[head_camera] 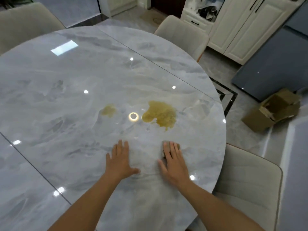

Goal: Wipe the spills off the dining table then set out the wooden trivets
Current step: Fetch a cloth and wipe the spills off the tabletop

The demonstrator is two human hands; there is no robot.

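Two yellow-brown spills lie on the round grey marble dining table (pixel 66 90): a large spill (pixel 160 114) right of centre and a small spill (pixel 108 110) to its left. My right hand (pixel 173 161) lies flat on a brownish cloth (pixel 178 145), pressing it to the table just below the large spill; most of the cloth is hidden under my fingers. My left hand (pixel 119 160) rests flat on the bare tabletop with fingers spread, holding nothing. No wooden trivets are in view.
Beige upholstered chairs stand around the table: a chair at the back right (pixel 181 34), a chair at the back left (pixel 25 22) and a chair at the near right (pixel 246 185). A crumpled cardboard box (pixel 273 112) lies on the floor at right, near white cabinets (pixel 241 27).
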